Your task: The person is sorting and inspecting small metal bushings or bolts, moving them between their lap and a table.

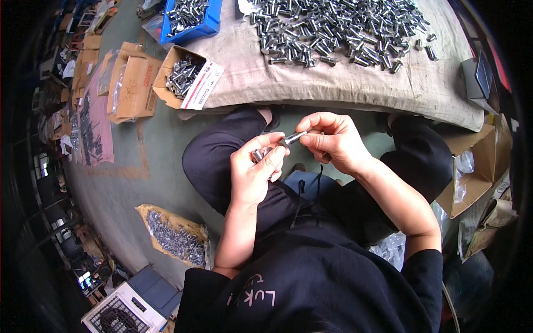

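Above my lap, my right hand (pixel 336 141) pinches a shiny headed metal pin (pixel 295 137) between thumb and fingers. My left hand (pixel 255 169) is closed around other metal pins (pixel 257 155), whose ends show at its curled fingers. Its thumb and forefinger reach the left end of the pin in my right hand. A large pile of similar headed metal pins (pixel 333 33) lies on the cloth-covered table (pixel 344 91) in front of me. How many pins my left palm holds is hidden.
At the table's left, a blue bin (pixel 209 25) and an open carton (pixel 161 83) hold metal pins. Another carton (pixel 133 89) stands farther left. Small metal parts fill a tray (pixel 145 212) on the floor. An open cardboard box (pixel 469 191) is on my right, and a fan-like unit (pixel 119 313) at lower left.
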`<control>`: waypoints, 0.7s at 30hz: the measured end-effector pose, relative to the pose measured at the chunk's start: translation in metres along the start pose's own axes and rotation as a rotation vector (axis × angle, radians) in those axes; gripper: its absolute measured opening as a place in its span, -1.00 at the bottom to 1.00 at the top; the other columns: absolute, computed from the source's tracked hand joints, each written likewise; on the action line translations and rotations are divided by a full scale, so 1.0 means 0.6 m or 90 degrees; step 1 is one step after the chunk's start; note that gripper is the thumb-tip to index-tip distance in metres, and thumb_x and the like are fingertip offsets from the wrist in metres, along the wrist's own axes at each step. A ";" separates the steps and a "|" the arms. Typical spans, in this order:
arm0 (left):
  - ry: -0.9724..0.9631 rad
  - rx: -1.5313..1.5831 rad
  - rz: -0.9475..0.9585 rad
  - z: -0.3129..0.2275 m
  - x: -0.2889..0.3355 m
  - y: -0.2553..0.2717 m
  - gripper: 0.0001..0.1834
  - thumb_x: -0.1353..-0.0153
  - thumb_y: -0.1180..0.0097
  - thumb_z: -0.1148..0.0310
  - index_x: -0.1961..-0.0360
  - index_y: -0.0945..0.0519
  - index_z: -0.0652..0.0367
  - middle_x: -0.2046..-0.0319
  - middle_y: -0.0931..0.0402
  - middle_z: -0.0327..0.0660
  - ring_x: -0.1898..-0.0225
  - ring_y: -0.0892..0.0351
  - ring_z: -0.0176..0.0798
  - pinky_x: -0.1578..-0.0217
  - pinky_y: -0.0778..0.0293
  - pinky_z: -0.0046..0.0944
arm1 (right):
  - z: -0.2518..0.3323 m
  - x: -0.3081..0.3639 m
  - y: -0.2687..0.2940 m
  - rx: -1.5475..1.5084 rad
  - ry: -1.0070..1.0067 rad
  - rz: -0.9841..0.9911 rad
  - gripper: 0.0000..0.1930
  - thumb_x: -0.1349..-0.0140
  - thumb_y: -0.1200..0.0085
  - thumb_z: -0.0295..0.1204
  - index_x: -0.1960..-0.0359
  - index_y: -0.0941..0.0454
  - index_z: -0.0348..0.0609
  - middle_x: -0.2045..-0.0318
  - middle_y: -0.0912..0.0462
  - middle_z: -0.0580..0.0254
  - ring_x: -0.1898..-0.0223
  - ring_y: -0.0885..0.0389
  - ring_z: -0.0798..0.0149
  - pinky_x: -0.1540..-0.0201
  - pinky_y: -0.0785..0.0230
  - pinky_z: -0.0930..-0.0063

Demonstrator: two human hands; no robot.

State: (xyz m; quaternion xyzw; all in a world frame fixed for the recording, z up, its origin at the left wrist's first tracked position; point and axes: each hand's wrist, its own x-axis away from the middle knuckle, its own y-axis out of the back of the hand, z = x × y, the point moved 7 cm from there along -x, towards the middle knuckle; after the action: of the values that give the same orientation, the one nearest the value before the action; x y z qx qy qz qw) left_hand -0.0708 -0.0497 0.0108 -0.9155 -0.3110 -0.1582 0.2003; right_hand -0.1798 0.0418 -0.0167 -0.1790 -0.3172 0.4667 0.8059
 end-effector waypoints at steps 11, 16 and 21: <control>-0.041 0.016 -0.026 0.008 -0.006 0.001 -0.72 -0.01 -0.12 0.60 0.19 -0.48 0.36 0.47 -0.49 -0.26 0.60 -0.32 -0.59 0.66 -0.19 -0.60 | -0.001 0.002 -0.005 0.025 0.008 -0.008 -0.80 0.00 -0.12 -0.61 0.28 -0.51 -0.23 0.61 -0.49 0.39 0.74 -0.27 0.60 0.75 -0.05 0.74; -0.133 -0.162 -0.040 -0.006 -0.007 0.002 -0.66 0.05 -0.09 0.68 0.16 -0.48 0.34 0.42 -0.49 -0.30 0.54 -0.30 -0.60 0.63 -0.20 -0.58 | -0.010 -0.001 -0.004 -0.014 -0.015 -0.012 -0.81 -0.05 -0.10 -0.54 0.26 -0.51 -0.25 0.69 -0.43 0.42 0.74 -0.26 0.62 0.73 -0.06 0.73; -0.026 0.083 0.028 -0.001 -0.009 -0.022 -0.67 -0.06 0.00 0.58 0.09 -0.40 0.35 0.30 -0.47 -0.11 0.56 -0.32 -0.51 0.65 -0.22 -0.56 | -0.004 0.001 -0.010 -0.282 -0.074 0.007 -0.87 -0.07 -0.10 -0.41 0.50 -0.44 -0.18 0.69 -0.38 0.38 0.69 -0.29 0.55 0.71 -0.17 0.67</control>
State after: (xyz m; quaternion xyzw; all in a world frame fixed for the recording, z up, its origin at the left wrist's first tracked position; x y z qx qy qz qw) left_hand -0.0832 -0.0432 0.0128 -0.9103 -0.3041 -0.1146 0.2565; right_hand -0.1741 0.0392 -0.0149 -0.3260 -0.4571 0.3995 0.7247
